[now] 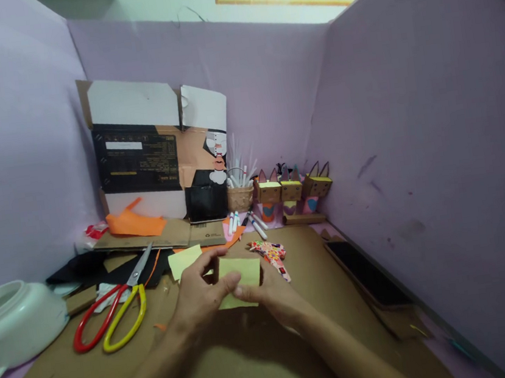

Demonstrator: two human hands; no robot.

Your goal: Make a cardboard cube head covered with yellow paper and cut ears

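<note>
Two hands: your left hand [199, 297] and right hand [277, 296] meet over the middle of the counter [238, 368], close in front of you.
yellow paper [243, 273]: it sits between the two hands, lifted a little off the counter and not lying on it.
left fingers [221, 288]: clenched on the paper's left side, with the thumb laid across its face.
right fingers [258, 292]: pinching the lower right part of the sheet, which hides the bottom edge.
why held so: gripping from both sides likely keeps the thin sheet flat and steady, and leaves its upper half bare for you to see.
facing: the broad face tilts up toward you, and the free top edge points away, toward the back wall.
long axis: the sheet looks nearly square, so you cannot call one with certainty; the top edge runs left to right, dipping slightly to the right.
second yellow sheet [185, 260]: flat on the counter just beyond your left hand, within easy reach.
scissors [112, 316]: near your left hand with the blades shut, the tips pointing away and the red and yellow loops toward you, so they are ready to pick up.
patterned paper figure [272, 254]: on the counter just past your right hand, apart from the yellow paper.
markers [252, 223]: lying loose farther back, well apart from both hands.
</note>
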